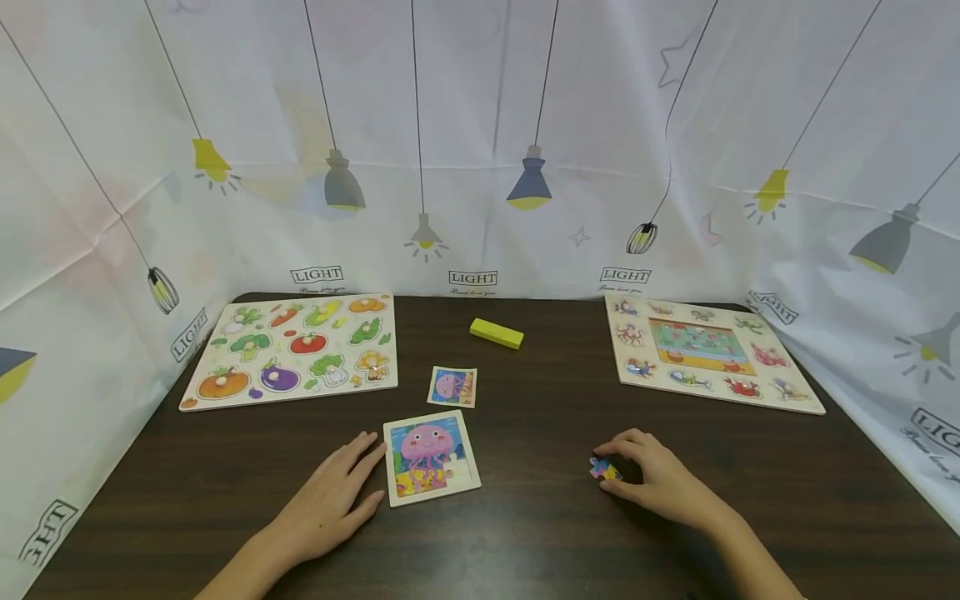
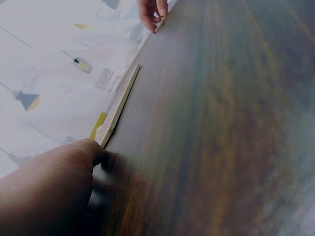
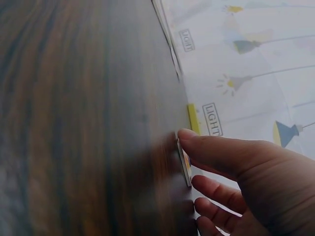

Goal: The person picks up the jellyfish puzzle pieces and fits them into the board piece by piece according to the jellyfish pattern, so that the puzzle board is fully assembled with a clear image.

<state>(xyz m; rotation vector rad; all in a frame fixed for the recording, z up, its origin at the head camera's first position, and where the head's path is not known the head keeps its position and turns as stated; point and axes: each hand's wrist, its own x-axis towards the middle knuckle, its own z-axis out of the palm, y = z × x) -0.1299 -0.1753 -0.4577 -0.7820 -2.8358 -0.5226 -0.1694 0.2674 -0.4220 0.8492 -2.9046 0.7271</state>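
A square jellyfish puzzle (image 1: 426, 454) in a pale wooden frame lies on the dark table, with bare wood showing at its lower right. My left hand (image 1: 330, 504) rests at the frame's left edge, fingers extended; in the left wrist view the thumb is beside the thin edge of the board (image 2: 119, 108). To the right of the puzzle, my right hand (image 1: 660, 479) pinches a small colourful jigsaw piece (image 1: 604, 468) between thumb and fingers, low over the table. In the right wrist view the piece (image 3: 184, 162) is seen nearly edge-on.
Behind the puzzle lies a small jellyfish picture card (image 1: 452, 387), and farther back a yellow block (image 1: 497, 333). A vegetable peg board (image 1: 255, 337) stands at back left, a sea-animal board (image 1: 630, 333) at back right. White printed cloth (image 1: 472, 225) hangs around the table.
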